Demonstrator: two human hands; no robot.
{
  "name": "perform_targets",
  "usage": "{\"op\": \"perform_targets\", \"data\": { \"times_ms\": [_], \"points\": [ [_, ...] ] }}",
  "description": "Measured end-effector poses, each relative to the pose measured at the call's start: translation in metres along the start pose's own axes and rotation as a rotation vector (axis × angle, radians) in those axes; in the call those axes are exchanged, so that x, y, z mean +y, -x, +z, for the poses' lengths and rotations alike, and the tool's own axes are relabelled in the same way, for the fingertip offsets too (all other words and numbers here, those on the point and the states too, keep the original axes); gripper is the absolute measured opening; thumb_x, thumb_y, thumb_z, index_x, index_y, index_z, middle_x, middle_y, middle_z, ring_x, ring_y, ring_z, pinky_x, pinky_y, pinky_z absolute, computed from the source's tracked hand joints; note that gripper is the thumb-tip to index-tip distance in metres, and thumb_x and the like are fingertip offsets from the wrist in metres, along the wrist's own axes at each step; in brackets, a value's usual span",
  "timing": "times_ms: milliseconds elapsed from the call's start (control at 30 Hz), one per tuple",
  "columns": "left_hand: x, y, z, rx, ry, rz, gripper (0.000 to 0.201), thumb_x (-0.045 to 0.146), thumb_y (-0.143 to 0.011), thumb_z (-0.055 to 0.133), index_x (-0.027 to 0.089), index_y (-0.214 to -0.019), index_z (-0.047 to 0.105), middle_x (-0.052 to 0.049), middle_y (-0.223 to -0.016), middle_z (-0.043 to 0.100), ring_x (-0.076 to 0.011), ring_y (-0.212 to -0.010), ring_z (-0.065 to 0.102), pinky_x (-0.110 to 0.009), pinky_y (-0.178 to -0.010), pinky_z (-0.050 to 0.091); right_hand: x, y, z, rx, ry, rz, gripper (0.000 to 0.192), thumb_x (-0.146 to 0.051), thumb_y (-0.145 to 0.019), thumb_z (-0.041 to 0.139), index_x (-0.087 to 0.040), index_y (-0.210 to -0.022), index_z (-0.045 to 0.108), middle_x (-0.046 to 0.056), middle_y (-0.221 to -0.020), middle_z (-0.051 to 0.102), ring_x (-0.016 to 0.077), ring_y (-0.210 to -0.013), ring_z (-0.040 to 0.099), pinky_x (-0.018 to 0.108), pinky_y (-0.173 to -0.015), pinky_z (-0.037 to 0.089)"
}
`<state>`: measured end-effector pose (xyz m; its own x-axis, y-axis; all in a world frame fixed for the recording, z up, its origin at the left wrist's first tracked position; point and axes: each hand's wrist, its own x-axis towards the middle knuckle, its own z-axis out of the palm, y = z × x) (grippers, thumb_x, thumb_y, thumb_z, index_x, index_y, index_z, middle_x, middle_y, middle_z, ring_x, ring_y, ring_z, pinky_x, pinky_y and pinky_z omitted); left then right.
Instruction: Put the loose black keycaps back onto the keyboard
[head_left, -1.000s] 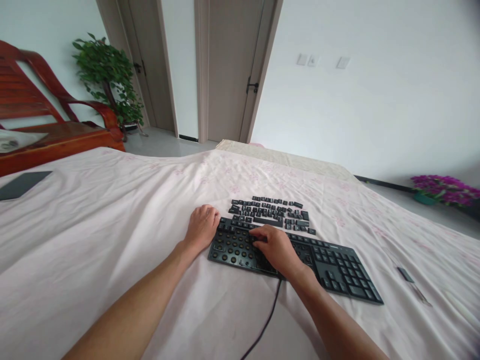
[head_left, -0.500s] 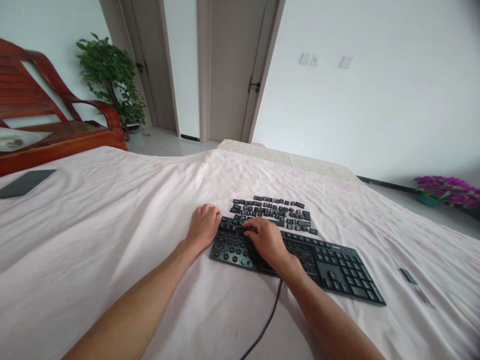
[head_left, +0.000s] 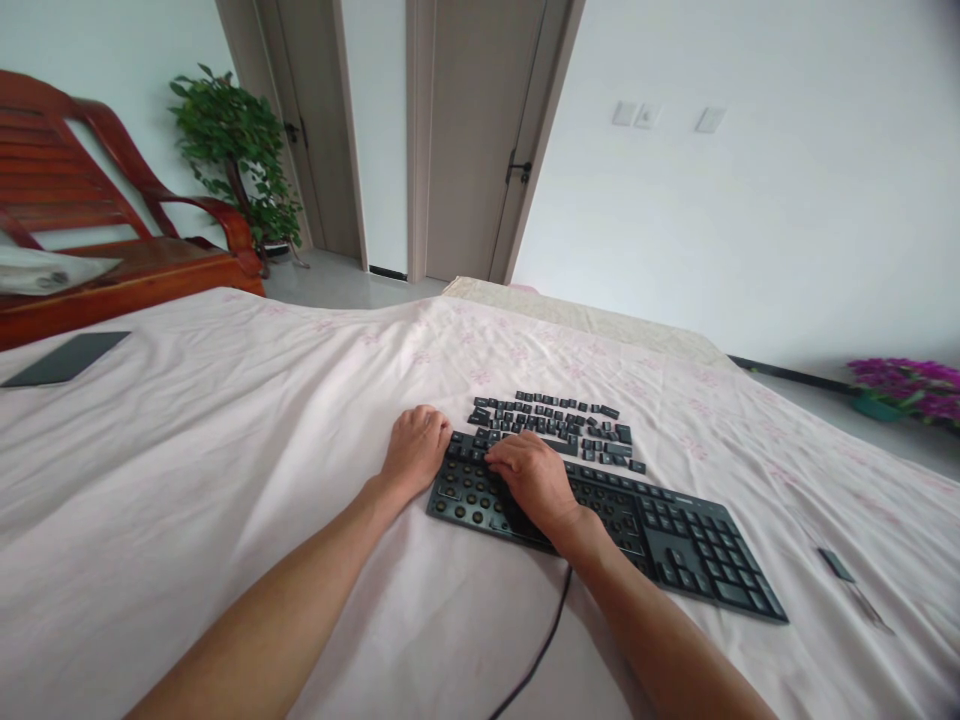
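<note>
A black keyboard [head_left: 600, 510] lies on a bed covered by a pale pink sheet [head_left: 225, 430], its cable [head_left: 540, 650] trailing off its near edge toward the camera. The left part of the keyboard is stripped of caps — bare round sockets show there — while the right part keeps its keys. Just beyond the keyboard's far edge, loose keycaps [head_left: 555, 425] lie in rough rows on the sheet.

The left hand [head_left: 415, 450] rests at the keyboard's left end, fingers curled together over its far corner, touching the frame. The right hand [head_left: 534, 478] lies on top of the keyboard, over its stripped left half, fingers bent and close together with the tips near the far edge; whether they pinch a cap cannot be told.

Well to the right of the keyboard, a small dark tool [head_left: 836, 565] lies on the sheet. Far to its left, a dark flat tablet [head_left: 67, 358] sits near a red wooden chair [head_left: 112, 230].
</note>
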<state>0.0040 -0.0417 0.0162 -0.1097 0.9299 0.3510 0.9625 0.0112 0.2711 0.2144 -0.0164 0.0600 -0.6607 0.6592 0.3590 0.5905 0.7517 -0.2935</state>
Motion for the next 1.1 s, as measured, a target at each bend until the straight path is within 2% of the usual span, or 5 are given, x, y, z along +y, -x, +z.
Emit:
{"op": "perform_targets", "data": {
  "times_ms": [367,767,900,1100],
  "points": [
    [0.001,0.002,-0.004,0.008,0.003,0.005,0.029,0.033,-0.100,0.037,0.021,-0.099,0.063,-0.007,-0.108,0.060,-0.0230,-0.099,0.052,-0.038,-0.092,0.039,-0.002,0.003,0.002,0.019,-0.064,-0.053,0.020,-0.014,-0.092,0.059,-0.021,-0.088,0.077,0.006,-0.097,0.073,0.0199,-0.092,0.061,0.031,-0.084,0.050],
    [0.000,0.001,-0.001,0.005,-0.018,0.009,0.027,0.033,-0.099,0.038,0.021,-0.099,0.062,-0.008,-0.108,0.060,-0.0230,-0.098,0.052,-0.039,-0.092,0.039,0.011,0.011,0.020,0.151,-0.194,0.061,0.015,-0.013,-0.087,0.066,-0.023,-0.086,0.077,0.004,-0.092,0.073,0.0185,-0.089,0.063,0.030,-0.085,0.050],
    [0.001,0.002,-0.002,0.012,-0.010,0.013,0.027,0.033,-0.100,0.038,0.021,-0.100,0.062,-0.007,-0.108,0.060,-0.0224,-0.099,0.052,-0.038,-0.092,0.039,0.005,0.012,0.016,0.144,-0.143,0.025,0.017,-0.015,-0.090,0.062,-0.021,-0.086,0.077,0.005,-0.100,0.073,0.0190,-0.093,0.062,0.030,-0.086,0.050],
    [0.002,0.001,-0.003,0.011,-0.015,0.011,0.027,0.033,-0.099,0.038,0.021,-0.099,0.062,-0.007,-0.107,0.060,-0.0226,-0.099,0.052,-0.038,-0.092,0.039,-0.005,0.011,0.003,0.020,-0.024,-0.072,0.030,-0.009,-0.094,0.049,-0.020,-0.091,0.076,0.006,-0.100,0.072,0.0201,-0.093,0.059,0.031,-0.084,0.050]
  ]
}}
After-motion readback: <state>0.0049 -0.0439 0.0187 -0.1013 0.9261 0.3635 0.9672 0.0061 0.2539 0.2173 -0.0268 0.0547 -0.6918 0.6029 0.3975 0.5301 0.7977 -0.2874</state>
